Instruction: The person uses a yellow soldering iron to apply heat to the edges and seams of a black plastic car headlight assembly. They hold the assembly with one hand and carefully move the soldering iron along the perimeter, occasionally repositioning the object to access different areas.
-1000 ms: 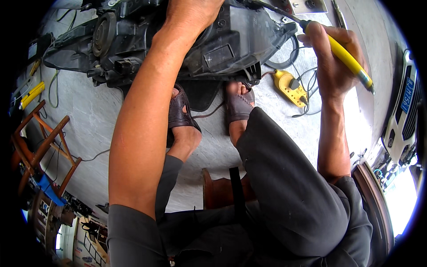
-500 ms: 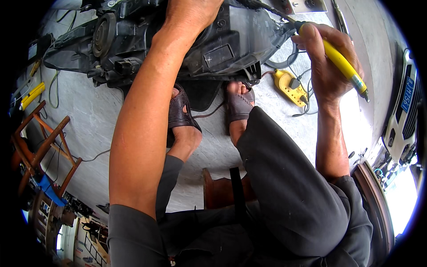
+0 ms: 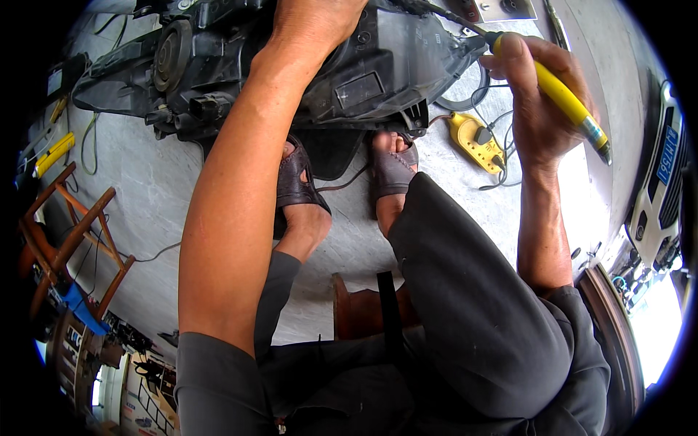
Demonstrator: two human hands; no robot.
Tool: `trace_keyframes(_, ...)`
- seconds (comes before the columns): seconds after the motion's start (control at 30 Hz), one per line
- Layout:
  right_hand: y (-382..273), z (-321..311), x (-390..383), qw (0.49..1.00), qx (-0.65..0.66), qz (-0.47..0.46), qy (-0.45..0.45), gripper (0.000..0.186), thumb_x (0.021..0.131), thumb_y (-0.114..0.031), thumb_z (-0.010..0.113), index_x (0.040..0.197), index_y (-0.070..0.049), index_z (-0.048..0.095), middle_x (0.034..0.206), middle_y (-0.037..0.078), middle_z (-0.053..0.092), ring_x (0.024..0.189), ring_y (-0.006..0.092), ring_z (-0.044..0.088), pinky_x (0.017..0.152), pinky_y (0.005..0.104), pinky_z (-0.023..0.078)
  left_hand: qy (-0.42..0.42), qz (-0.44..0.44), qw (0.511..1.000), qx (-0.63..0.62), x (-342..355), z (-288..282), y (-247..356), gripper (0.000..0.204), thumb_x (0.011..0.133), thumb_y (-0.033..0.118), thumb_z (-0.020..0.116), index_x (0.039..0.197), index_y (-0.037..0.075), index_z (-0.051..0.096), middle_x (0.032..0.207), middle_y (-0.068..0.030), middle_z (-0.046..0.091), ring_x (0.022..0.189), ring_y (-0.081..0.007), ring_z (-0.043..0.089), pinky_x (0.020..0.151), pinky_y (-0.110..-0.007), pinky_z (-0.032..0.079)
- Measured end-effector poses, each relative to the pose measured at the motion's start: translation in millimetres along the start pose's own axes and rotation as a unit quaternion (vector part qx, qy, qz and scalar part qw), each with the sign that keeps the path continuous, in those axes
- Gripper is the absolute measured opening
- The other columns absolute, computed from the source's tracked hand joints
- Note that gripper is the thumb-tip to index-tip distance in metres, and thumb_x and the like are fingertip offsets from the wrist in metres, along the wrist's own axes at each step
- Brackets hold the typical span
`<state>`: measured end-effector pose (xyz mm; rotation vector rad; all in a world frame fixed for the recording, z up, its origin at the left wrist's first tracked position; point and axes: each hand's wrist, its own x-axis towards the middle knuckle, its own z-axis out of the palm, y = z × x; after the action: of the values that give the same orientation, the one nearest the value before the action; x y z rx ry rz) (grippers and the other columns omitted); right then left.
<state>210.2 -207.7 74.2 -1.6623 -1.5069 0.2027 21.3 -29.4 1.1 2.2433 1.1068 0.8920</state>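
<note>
Bare floor between right leg and forearm — black housing, power strip and cables as obstacles ahead

The clearest writing is right of the yellow power strip: a blue plate on a white car front carries one row of pale letters and digits, turned nearly upright. A round emblem sits on that car front too, its design too small to make out. Above and right of the strip, a pale band with tiny print circles the yellow-handled tool. Up and left of the strip, the black lamp housing bears small moulded marks, unreadable. The strip itself has dark marks, likewise illegible.
</note>
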Motion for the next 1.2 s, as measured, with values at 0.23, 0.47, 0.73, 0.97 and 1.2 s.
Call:
trace_keyframes(0.23, -3.0, 2.3, -2.2, 0.999, 0.036, 0.031, 0.022, 0.028, 0.093, -0.027, 0.080, 0.107, -0.003, 0.074, 0.093, 0.012, 0.078, 0.087, 0.0242, 0.079, 0.079, 0.0388, 0.065, -0.005, 0.044, 0.998, 0.050, 0.7, 0.9, -4.7, 0.025, 0.102, 0.016, 0.046, 0.087, 0.000, 0.058, 0.081, -0.0282, 0.064, 0.081, -0.0493, 0.064, 0.071, -0.056, 0.051)
trace_keyframes(0.47, -2.4, 1.3, -0.3, 1.000, 0.013, 0.014, -0.006, 0.029, 0.094, -0.028, 0.079, 0.107, -0.004, 0.073, 0.094, 0.013, 0.078, 0.088, 0.0252, 0.079, 0.080, 0.0404, 0.065, -0.008, 0.055, 0.997, 0.059, 0.5, 1.8, -4.9, 0.023, 0.101, 0.014, 0.047, 0.087, 0.000, 0.058, 0.081, -0.0278, 0.063, 0.080, -0.0484, 0.065, 0.071, -0.055, 0.051)
trace_keyframes(0.73, 2.7, 6.1, 4.9, 0.999, 0.013, -0.043, 0.024, 0.031, 0.090, -0.030, 0.083, 0.101, -0.003, 0.075, 0.083, 0.008, 0.077, 0.077, 0.0183, 0.079, 0.069, 0.0265, 0.064, -0.006, 0.019, 0.999, 0.037, 1.7, 2.3, -3.5, 0.027, 0.102, 0.017, 0.045, 0.087, 0.000, 0.059, 0.082, -0.0298, 0.064, 0.082, -0.0507, 0.064, 0.072, -0.057, 0.050)
trace_keyframes(0.97, 5.4, 3.1, 3.7, 0.996, -0.035, -0.079, 0.029, 0.028, 0.089, -0.033, 0.084, 0.098, -0.007, 0.078, 0.080, 0.003, 0.077, 0.071, 0.0140, 0.076, 0.065, 0.0240, 0.061, -0.003, -0.003, 1.000, 0.024, 2.2, 2.2, -2.1, 0.029, 0.102, 0.019, 0.045, 0.087, -0.001, 0.060, 0.083, -0.0305, 0.064, 0.083, -0.0510, 0.064, 0.073, -0.057, 0.050)
trace_keyframes(1.2, -5.8, 7.7, 0.8, 0.988, -0.084, -0.118, 0.045, 0.017, 0.084, -0.024, 0.088, 0.092, -0.010, 0.081, 0.077, -0.001, 0.075, 0.066, 0.0097, 0.072, 0.062, 0.0208, 0.057, -0.003, 0.002, 1.000, 0.012, 0.9, 0.8, -2.1, 0.029, 0.103, 0.019, 0.045, 0.087, -0.001, 0.059, 0.082, -0.0307, 0.064, 0.082, -0.0513, 0.064, 0.071, -0.058, 0.049)
